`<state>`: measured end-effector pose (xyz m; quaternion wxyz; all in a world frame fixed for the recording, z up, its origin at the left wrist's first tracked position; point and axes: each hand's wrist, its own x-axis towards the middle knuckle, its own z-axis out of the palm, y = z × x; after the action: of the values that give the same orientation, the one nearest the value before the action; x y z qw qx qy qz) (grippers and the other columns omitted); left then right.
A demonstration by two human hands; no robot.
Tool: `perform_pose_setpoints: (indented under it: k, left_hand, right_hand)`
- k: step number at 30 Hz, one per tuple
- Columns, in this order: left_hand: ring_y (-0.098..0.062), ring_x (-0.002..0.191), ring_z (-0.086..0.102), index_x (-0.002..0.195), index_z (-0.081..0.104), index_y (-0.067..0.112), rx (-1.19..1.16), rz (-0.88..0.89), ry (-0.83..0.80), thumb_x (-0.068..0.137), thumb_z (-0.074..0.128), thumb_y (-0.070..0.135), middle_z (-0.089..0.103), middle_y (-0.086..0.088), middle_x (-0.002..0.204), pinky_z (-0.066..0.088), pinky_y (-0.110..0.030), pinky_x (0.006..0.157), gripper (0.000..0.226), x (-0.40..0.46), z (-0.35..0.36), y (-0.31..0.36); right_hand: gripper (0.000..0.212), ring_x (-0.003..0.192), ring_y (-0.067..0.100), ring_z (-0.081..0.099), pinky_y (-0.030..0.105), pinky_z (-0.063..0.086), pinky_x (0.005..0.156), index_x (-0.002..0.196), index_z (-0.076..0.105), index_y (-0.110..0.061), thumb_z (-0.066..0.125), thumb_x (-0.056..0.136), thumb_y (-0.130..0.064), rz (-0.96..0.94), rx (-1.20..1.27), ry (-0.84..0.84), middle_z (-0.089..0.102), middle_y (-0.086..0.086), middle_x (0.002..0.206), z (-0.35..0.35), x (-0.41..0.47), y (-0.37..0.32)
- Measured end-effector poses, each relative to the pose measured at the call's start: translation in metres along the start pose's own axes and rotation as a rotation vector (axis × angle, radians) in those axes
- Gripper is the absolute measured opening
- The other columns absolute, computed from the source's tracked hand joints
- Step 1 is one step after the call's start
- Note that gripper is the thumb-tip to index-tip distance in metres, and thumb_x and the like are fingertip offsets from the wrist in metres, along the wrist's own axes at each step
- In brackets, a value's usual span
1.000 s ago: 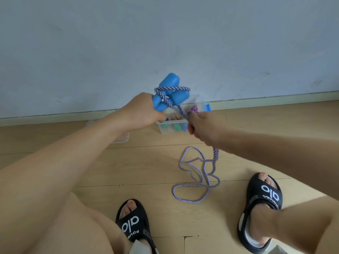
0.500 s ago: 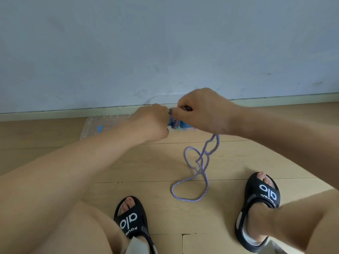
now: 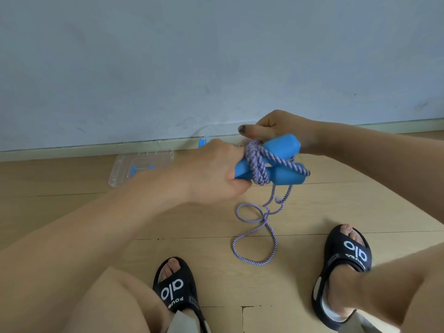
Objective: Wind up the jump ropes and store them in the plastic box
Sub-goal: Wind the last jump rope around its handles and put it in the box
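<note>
While the left hand is gripping the near ends of the two blue handles with its fingers curled round them, the right hand is sitting just behind the upper handle, its fingers curled and its thumb lying along the top; whether it is pinching the rope there I cannot tell, since the handle is hiding the fingertips. Several turns of the purple-and-white jump rope are lying wound round the middle of the handles, and the loose remainder is hanging down from the bundle and trailing in open loops on the wooden floor, ending between the two black slides that the person is wearing. Held in the air above the floor, the bundle is sitting well in front of the person's knees and near the wall. A clear plastic lid with a blue clip is lying flat on the floor beside the skirting board, to the left of the hands. Only a clear corner and a blue latch of the plastic box are showing behind the left hand, against the wall's lower edge.
</note>
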<state>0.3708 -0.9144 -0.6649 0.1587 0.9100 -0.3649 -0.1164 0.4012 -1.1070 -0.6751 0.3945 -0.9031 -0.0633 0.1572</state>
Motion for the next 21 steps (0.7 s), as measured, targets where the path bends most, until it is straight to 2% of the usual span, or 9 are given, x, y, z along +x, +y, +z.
perform_pose_setpoints:
  k: [2, 4, 5, 7, 9, 11, 15, 18, 21]
  left_hand:
    - [-0.018, 0.079, 0.058, 0.093, 0.06, 0.016, -0.043, 0.007, 0.026, 0.084, 0.067, 0.039, 0.058, 0.002, 0.088, 0.046, -0.034, 0.07, 0.026, 0.0, -0.01, -0.007]
    - [-0.017, 0.084, 0.059, 0.1, 0.062, 0.015, -0.074, 0.001, 0.047, 0.081, 0.066, 0.047, 0.06, 0.002, 0.093, 0.047, -0.035, 0.075, 0.037, 0.001, -0.017, -0.013]
    - [-0.016, 0.083, 0.059, 0.1, 0.063, 0.016, -0.087, -0.005, 0.066, 0.08, 0.065, 0.05, 0.061, 0.003, 0.092, 0.048, -0.036, 0.075, 0.04, 0.001, -0.02, -0.015]
    - [-0.015, 0.08, 0.058, 0.097, 0.063, 0.017, -0.103, -0.028, 0.13, 0.081, 0.067, 0.049, 0.06, 0.004, 0.089, 0.049, -0.036, 0.073, 0.036, 0.0, -0.022, -0.017]
    - [-0.016, 0.077, 0.058, 0.093, 0.063, 0.016, -0.118, -0.081, 0.192, 0.08, 0.067, 0.049, 0.06, 0.002, 0.086, 0.048, -0.036, 0.07, 0.036, 0.0, -0.022, -0.02]
    - [-0.017, 0.07, 0.057, 0.086, 0.063, 0.018, -0.122, -0.129, 0.207, 0.079, 0.067, 0.052, 0.06, 0.001, 0.079, 0.044, -0.035, 0.064, 0.035, -0.001, -0.024, -0.024]
    - [-0.014, 0.057, 0.049, 0.076, 0.06, 0.022, -0.101, -0.206, 0.196, 0.082, 0.069, 0.05, 0.057, 0.004, 0.065, 0.035, -0.03, 0.053, 0.029, 0.0, -0.026, -0.033]
    - [-0.012, 0.056, 0.047, 0.076, 0.062, 0.021, -0.116, -0.248, 0.169, 0.082, 0.07, 0.05, 0.057, 0.003, 0.065, 0.032, -0.027, 0.05, 0.03, 0.003, -0.026, -0.039]
    - [-0.016, 0.061, 0.051, 0.077, 0.06, 0.017, -0.031, -0.273, 0.159, 0.082, 0.067, 0.052, 0.057, 0.0, 0.067, 0.036, -0.031, 0.054, 0.036, 0.011, -0.024, -0.045]
  right_hand:
    - [0.049, 0.046, 0.01, 0.035, 0.018, 0.035, 0.044, 0.058, 0.039, -0.018, 0.054, 0.098, -0.042, 0.028, 0.073, -0.01, 0.038, -0.003, 0.051, -0.003, 0.001, 0.002]
    - [0.027, 0.057, 0.009, 0.052, 0.024, 0.052, 0.061, 0.075, 0.056, -0.015, 0.054, 0.101, -0.02, 0.013, 0.045, -0.022, 0.058, -0.004, 0.065, -0.005, 0.0, 0.005]
    - [0.021, 0.06, 0.005, 0.057, 0.028, 0.052, 0.066, 0.081, 0.058, -0.016, 0.054, 0.1, -0.009, 0.005, 0.051, -0.035, 0.062, -0.007, 0.069, -0.005, -0.001, 0.007]
    - [0.033, 0.055, -0.003, 0.052, 0.024, 0.045, 0.06, 0.076, 0.05, -0.023, 0.059, 0.091, 0.004, -0.038, 0.051, -0.044, 0.055, -0.013, 0.066, -0.002, -0.009, 0.006]
    - [0.023, 0.046, 0.009, 0.037, 0.026, 0.032, 0.047, 0.063, 0.041, -0.017, 0.055, 0.075, -0.003, -0.045, 0.169, -0.058, 0.043, -0.004, 0.053, 0.006, -0.016, 0.007]
    - [0.01, 0.04, 0.01, 0.026, 0.02, 0.021, 0.044, 0.056, 0.035, -0.013, 0.042, 0.063, -0.012, -0.009, 0.289, -0.067, 0.036, -0.004, 0.043, 0.016, -0.018, 0.005]
    - [0.029, 0.044, 0.009, 0.019, 0.019, 0.015, 0.043, 0.059, 0.032, -0.021, 0.037, 0.087, -0.014, 0.197, 0.31, -0.038, 0.029, -0.005, 0.052, 0.032, -0.013, 0.008]
    - [0.032, 0.04, 0.008, 0.018, 0.018, 0.015, 0.037, 0.059, 0.03, -0.024, 0.032, 0.091, -0.02, 0.324, 0.317, -0.037, 0.027, -0.006, 0.053, 0.04, -0.014, 0.004]
    - [0.035, 0.039, 0.01, 0.024, 0.018, 0.018, 0.04, 0.062, 0.033, -0.023, 0.031, 0.097, -0.026, 0.338, 0.287, 0.005, 0.032, -0.007, 0.05, 0.052, -0.02, 0.0]
